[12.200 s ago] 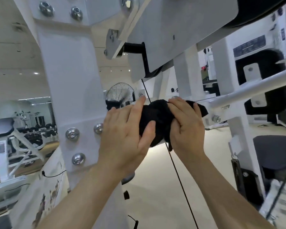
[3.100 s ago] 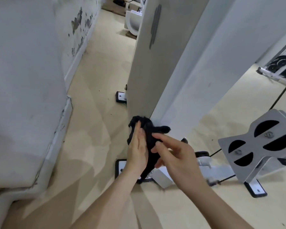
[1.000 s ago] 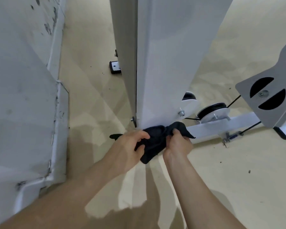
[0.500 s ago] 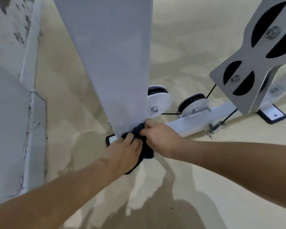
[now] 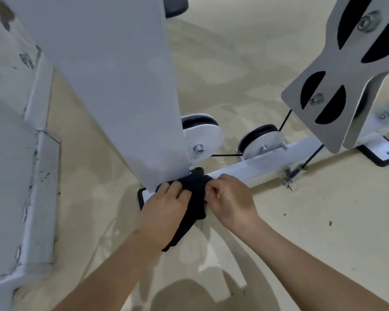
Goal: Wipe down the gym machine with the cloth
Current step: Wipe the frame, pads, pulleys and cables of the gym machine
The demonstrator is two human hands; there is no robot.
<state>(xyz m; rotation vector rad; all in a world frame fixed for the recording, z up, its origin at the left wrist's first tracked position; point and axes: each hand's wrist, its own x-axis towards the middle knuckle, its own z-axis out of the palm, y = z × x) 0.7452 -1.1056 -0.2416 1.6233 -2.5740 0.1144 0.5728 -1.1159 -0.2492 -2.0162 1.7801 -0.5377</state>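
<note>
Left hand (image 5: 166,206) and right hand (image 5: 233,198) clutch the black cloth (image 5: 197,185) against the upright (image 5: 121,86), at its foot. A cable pulley (image 5: 203,136) sits just behind.

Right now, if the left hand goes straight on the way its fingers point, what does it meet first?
Likely the foot of the wide white metal column, beyond the black cloth under the fingers of the left hand.
</note>
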